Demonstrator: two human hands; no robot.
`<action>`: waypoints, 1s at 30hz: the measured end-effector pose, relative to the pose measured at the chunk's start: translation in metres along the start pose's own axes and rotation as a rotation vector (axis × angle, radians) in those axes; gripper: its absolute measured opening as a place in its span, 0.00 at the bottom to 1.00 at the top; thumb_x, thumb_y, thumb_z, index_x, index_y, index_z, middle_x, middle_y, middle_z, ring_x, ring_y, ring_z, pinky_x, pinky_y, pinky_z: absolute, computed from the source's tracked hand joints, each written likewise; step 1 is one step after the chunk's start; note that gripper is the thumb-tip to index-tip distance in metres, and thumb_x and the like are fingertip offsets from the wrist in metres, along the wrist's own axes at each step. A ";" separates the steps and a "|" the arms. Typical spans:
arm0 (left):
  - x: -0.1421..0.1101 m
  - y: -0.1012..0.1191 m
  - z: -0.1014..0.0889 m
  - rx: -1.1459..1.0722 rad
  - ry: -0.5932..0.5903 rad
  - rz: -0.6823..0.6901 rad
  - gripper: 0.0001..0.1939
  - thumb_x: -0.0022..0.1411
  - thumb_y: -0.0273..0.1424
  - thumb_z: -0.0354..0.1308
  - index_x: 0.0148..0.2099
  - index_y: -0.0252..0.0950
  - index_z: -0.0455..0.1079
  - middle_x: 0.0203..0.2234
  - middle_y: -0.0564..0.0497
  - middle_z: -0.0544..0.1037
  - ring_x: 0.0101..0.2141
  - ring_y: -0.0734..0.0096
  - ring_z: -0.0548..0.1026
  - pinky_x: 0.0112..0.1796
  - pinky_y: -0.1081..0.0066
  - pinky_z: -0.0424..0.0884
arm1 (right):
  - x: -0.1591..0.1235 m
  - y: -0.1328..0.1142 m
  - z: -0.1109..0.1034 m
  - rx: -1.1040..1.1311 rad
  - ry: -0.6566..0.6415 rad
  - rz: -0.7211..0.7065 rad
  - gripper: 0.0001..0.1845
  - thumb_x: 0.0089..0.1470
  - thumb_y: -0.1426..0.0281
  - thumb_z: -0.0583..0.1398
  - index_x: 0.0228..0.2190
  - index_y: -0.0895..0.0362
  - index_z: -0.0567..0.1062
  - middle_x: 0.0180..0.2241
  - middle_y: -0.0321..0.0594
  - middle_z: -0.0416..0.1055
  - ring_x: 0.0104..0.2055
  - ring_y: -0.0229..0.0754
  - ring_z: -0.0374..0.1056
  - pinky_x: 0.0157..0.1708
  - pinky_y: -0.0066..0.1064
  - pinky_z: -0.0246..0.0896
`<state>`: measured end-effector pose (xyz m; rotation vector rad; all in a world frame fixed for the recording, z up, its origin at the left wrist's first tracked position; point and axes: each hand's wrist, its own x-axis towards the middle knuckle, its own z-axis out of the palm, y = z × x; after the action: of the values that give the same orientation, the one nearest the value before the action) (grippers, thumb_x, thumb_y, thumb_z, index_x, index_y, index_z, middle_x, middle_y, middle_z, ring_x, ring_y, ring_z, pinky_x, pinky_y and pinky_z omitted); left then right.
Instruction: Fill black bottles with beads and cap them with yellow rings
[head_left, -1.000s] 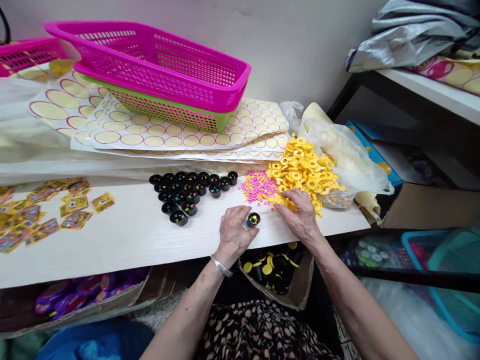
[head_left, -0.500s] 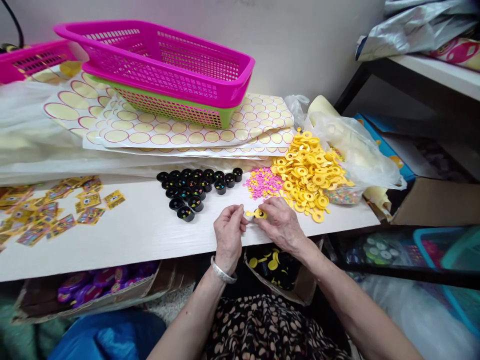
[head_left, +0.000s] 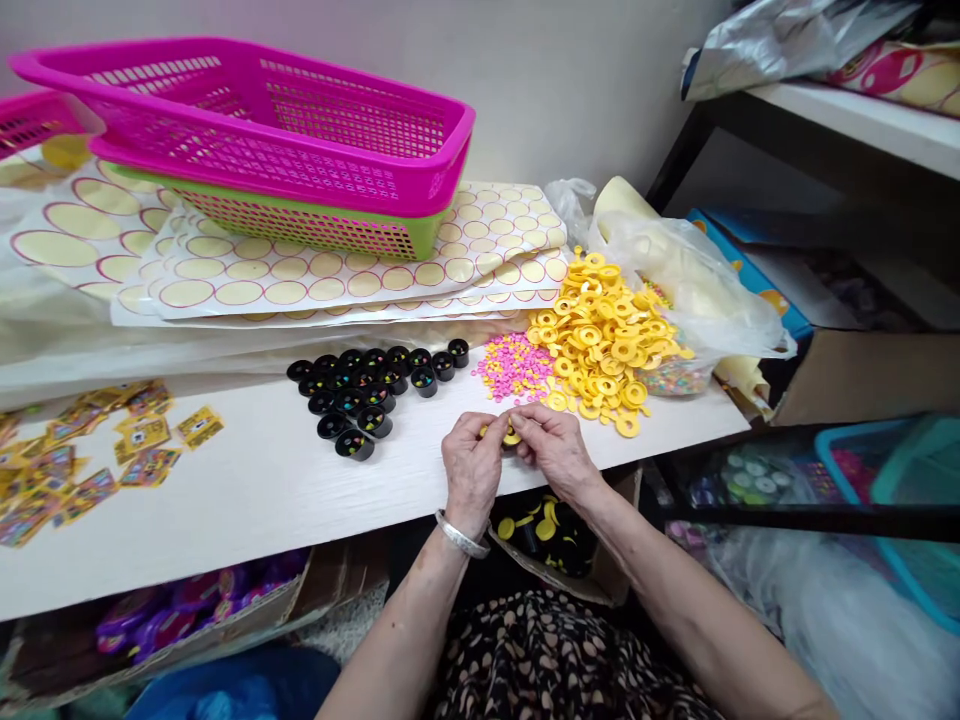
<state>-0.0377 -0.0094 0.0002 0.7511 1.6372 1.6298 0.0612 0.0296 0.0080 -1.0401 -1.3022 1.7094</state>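
Note:
My left hand [head_left: 471,468] and my right hand [head_left: 553,448] meet at the front edge of the white table [head_left: 247,490], fingers pinched together around a small black cup topped by a yellow ring lid [head_left: 511,436]. Only a sliver of yellow shows between the fingers. A cluster of black cups [head_left: 367,385] holding coloured beads stands just left of the hands. A small heap of pink and yellow beads [head_left: 514,365] and a pile of yellow ring lids [head_left: 604,340] lie just beyond the hands.
Stacked pink and green baskets [head_left: 262,140] rest on sticker sheets [head_left: 337,270] at the back. Yellow printed labels [head_left: 90,450] are scattered at the left. A clear plastic bag [head_left: 690,290] lies at the right. A cardboard box with yellow-capped cups [head_left: 544,525] sits under the table edge.
My right hand took a yellow ring from the pile and brought it onto the black cup held by my left hand. Both hands now close tightly round it.

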 end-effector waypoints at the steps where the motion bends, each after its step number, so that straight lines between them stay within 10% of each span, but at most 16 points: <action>1: 0.000 0.000 0.000 0.019 0.006 0.007 0.10 0.50 0.36 0.60 0.25 0.33 0.72 0.23 0.53 0.68 0.23 0.78 0.66 0.23 0.77 0.61 | 0.000 0.001 0.002 0.023 0.010 0.029 0.14 0.48 0.60 0.59 0.30 0.59 0.74 0.13 0.29 0.61 0.14 0.29 0.54 0.13 0.21 0.48; 10: -0.008 -0.006 0.005 -0.032 0.104 -0.115 0.15 0.48 0.39 0.62 0.34 0.33 0.70 0.24 0.54 0.70 0.23 0.77 0.67 0.23 0.77 0.64 | 0.001 -0.005 0.007 0.142 0.005 0.297 0.18 0.42 0.57 0.62 0.30 0.60 0.71 0.15 0.32 0.67 0.15 0.34 0.65 0.14 0.24 0.63; 18: -0.004 -0.003 0.000 -0.050 -0.040 -0.149 0.11 0.49 0.37 0.61 0.26 0.34 0.68 0.19 0.56 0.66 0.18 0.80 0.64 0.18 0.79 0.61 | 0.001 0.004 0.011 0.145 0.069 0.215 0.15 0.44 0.59 0.61 0.26 0.59 0.70 0.12 0.32 0.66 0.12 0.35 0.63 0.11 0.23 0.61; 30: 0.015 0.017 -0.011 0.015 -0.242 -0.254 0.17 0.47 0.42 0.61 0.21 0.31 0.69 0.10 0.57 0.64 0.13 0.82 0.59 0.14 0.79 0.53 | -0.003 -0.012 -0.004 0.211 -0.170 0.262 0.21 0.36 0.62 0.68 0.31 0.61 0.72 0.23 0.37 0.73 0.20 0.32 0.67 0.22 0.26 0.68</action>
<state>-0.0563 -0.0028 0.0152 0.6874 1.5050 1.2974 0.0675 0.0310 0.0196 -0.9917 -1.0933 2.1224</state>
